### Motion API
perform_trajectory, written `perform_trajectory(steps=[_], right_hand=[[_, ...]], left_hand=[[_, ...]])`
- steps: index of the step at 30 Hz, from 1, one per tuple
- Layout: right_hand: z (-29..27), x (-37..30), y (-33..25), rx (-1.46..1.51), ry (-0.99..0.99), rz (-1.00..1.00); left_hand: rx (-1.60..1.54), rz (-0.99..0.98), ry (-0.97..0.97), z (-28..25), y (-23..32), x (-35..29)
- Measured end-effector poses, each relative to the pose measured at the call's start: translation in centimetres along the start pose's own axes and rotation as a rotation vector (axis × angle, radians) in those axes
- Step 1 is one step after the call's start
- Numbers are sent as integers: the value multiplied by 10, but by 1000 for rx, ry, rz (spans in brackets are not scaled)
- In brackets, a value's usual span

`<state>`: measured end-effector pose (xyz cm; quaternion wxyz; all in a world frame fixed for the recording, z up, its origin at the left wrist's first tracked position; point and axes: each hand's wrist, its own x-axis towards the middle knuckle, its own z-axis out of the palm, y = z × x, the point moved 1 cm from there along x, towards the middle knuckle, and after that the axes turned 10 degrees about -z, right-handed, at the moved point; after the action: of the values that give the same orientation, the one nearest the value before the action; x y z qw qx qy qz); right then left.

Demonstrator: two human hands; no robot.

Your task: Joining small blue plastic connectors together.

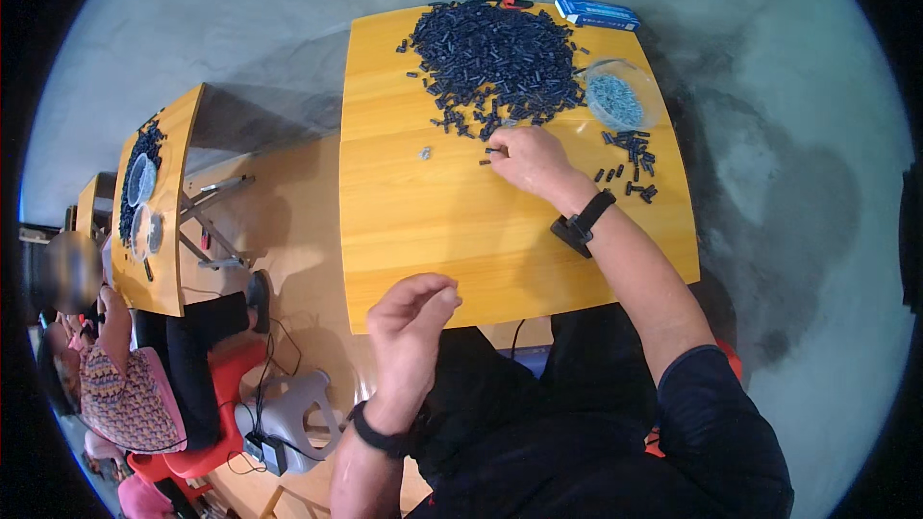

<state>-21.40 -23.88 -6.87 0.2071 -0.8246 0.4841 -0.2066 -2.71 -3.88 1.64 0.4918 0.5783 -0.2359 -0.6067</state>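
My right hand (531,161) reaches over the yellow wooden table (433,221), its fingertips pinched on a small black piece (492,151) just below a big pile of similar black pieces (495,53). My left hand (411,319) is raised near the front edge of the table, thumb and fingers pressed together. Whatever is between them, if anything, is too small to make out. A little cluster of pale bits (424,153) lies left of my right hand. To its right, several black pieces (630,159) are spread apart from the pile.
A clear round bowl (650,96) of small pale-blue pieces stands at the table's right. Behind the pile lie a red-and-black tool (516,3) and a blue box (597,13). At left, another person (125,394) sits by a second table (173,231); a grey stool (293,413) carries cables.
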Motion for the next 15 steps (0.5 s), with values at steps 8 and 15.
perform_trajectory(steps=[8, 15], right_hand=[[3, -15, -7, 604, 248, 142], [-18, -54, -69, 1124, 46, 107]], left_hand=[[62, -86, 17, 1, -25, 28], [-2, 20, -19, 15, -10, 35]])
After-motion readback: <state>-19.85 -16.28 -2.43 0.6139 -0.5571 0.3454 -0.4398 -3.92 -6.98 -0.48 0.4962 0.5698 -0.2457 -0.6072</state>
